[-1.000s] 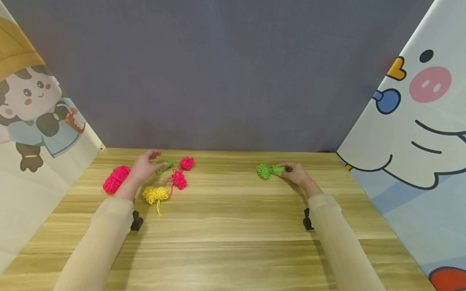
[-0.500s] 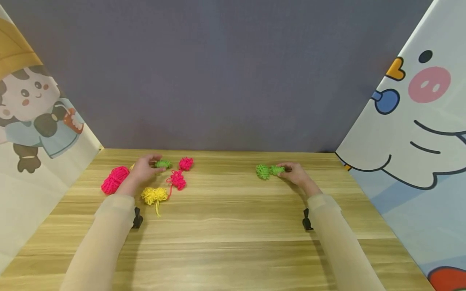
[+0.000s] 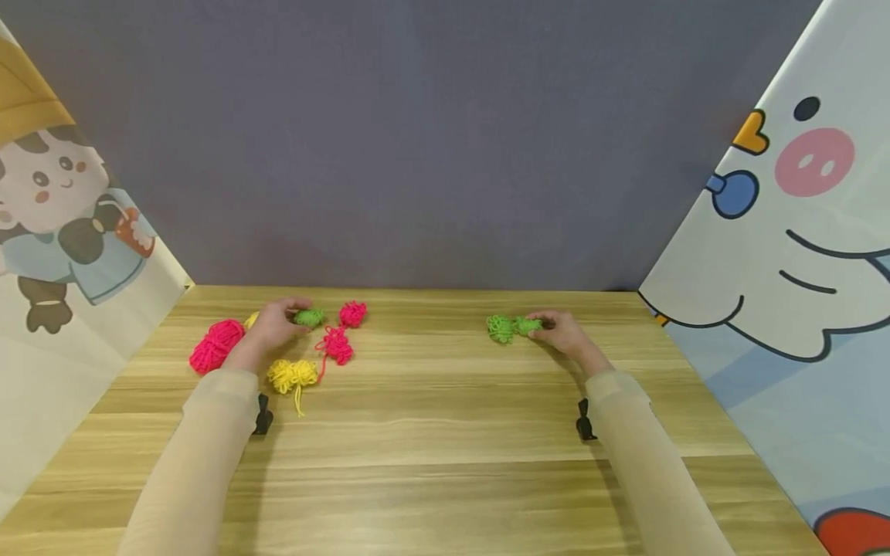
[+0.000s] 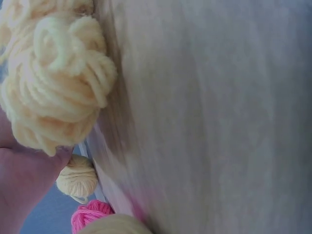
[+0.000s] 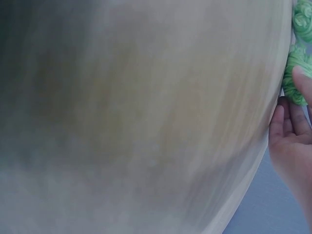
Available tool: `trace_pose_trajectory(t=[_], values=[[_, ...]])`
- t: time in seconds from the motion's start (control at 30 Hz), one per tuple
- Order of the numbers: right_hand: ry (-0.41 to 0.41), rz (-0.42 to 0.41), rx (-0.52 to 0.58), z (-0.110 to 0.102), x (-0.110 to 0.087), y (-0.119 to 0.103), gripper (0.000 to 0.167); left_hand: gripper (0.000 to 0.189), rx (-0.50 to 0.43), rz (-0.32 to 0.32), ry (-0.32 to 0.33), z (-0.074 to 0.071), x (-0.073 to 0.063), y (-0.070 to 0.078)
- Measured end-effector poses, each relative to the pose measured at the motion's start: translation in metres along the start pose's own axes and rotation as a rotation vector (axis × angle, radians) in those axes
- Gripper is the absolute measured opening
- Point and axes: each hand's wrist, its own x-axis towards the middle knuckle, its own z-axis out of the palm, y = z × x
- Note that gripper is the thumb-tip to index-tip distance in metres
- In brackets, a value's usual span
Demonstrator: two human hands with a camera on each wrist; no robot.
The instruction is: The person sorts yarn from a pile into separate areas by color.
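In the head view my left hand (image 3: 276, 323) pinches a small green yarn ball (image 3: 309, 317) at the table's far left, thumb below it and fingers above. My right hand (image 3: 563, 332) grips the right one of two green yarn balls (image 3: 528, 326) at the far right; the other green ball (image 3: 500, 329) lies against it. In the right wrist view, thumb and fingers close around the gripped green yarn (image 5: 295, 73). A yellow yarn bundle (image 4: 58, 83) fills the near part of the left wrist view and hides the left fingertips.
A large pink skein (image 3: 218, 347) lies left of my left forearm, with a bit of yellow yarn (image 3: 252, 319) behind it. A yellow bundle (image 3: 293, 375) with a loose tail lies nearer me. Two pink bunches (image 3: 337, 345) sit to its right. A grey panel (image 3: 417, 154) stands behind the table.
My left hand has closed from a spread pose over the left green yarn ball to a pinch on it. Yellow yarn has come into sight behind the wrist. The right hand stays in place.
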Motion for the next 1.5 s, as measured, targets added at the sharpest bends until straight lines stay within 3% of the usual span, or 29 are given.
trace_pose_trajectory(t=[0.6, 0.83, 1.1, 1.5], values=[[0.004, -0.009, -0.002, 0.001, -0.002, -0.003, 0.040, 0.039, 0.011, -0.036, -0.039, 0.002, -0.001, 0.004], [0.009, -0.013, -0.014, 0.001, -0.002, -0.003, 0.039, 0.034, 0.009, 0.025, -0.028, -0.002, 0.001, -0.002], [0.000, -0.001, -0.011, 0.001, -0.001, -0.002, 0.040, 0.036, 0.053, -0.039, -0.023, -0.001, -0.002, 0.008], [0.004, 0.019, -0.018, 0.000, 0.000, -0.003, 0.041, 0.041, 0.046, -0.062, -0.038, -0.008, 0.001, 0.016]])
